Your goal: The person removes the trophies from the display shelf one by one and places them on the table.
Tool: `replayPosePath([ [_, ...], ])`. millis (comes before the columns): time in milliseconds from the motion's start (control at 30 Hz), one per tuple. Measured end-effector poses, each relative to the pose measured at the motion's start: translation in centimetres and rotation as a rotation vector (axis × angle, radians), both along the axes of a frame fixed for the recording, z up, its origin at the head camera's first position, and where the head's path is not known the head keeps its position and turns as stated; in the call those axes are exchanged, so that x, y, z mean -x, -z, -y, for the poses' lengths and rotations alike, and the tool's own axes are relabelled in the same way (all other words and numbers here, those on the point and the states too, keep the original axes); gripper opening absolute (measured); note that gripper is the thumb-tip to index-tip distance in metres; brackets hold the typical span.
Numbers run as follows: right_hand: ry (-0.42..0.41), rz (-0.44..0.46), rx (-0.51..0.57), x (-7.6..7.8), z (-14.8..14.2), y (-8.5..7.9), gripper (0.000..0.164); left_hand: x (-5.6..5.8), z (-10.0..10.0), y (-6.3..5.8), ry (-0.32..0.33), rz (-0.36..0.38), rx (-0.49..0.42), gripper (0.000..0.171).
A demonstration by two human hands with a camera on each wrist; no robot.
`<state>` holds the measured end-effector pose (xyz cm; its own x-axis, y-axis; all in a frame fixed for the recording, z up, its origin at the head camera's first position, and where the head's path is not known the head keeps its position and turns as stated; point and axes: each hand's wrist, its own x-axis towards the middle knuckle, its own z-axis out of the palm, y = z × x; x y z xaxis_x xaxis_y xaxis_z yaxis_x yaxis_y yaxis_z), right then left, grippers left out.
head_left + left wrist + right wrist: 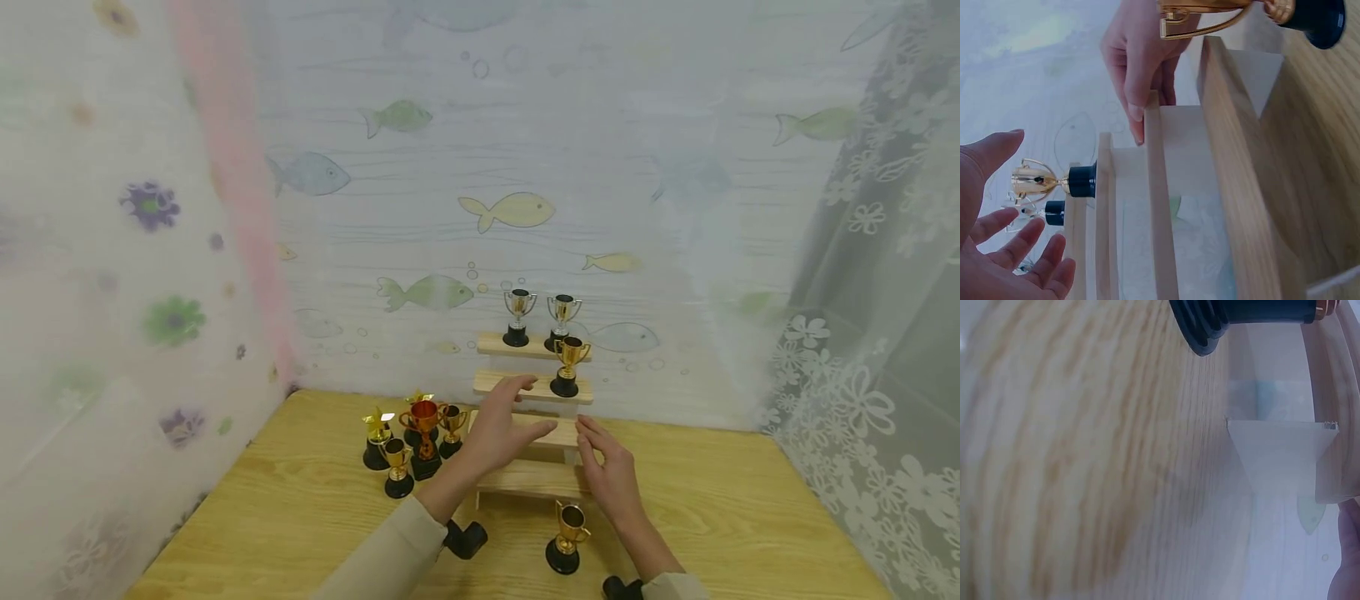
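A tiered wooden display stand is between the two hands. My left hand hovers over its left side, fingers spread and thumb out, holding nothing. At the stand's right end, my right hand pinches the end of a middle board, with fingertips above and below it in the left wrist view. Two silver trophy cups stand on the top board. On the board below stands a gold trophy cup, upright at its right end. Another gold trophy cup is upright on the table before the stand.
Left of the stand is a cluster of trophies: a bronze-coloured cup, a gold star trophy with another behind, and small gold cups. The wooden table backs onto a fish-printed curtain; lace hangs at right.
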<state>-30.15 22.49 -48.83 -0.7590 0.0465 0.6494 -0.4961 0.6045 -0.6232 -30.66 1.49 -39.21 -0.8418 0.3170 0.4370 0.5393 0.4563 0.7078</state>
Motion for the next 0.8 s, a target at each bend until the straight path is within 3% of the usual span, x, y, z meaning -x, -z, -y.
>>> replayPosePath([
  [367,0.004,-0.001,-0.001,0.0,0.0,-0.1,0.028,2.4,-2.6,-1.0,-0.038,0.075,-0.017,0.074],
  [800,-0.007,0.005,-0.011,-0.1,0.1,-0.1,0.028,4.6,-4.0,0.3,-0.131,0.045,0.082,0.070],
])
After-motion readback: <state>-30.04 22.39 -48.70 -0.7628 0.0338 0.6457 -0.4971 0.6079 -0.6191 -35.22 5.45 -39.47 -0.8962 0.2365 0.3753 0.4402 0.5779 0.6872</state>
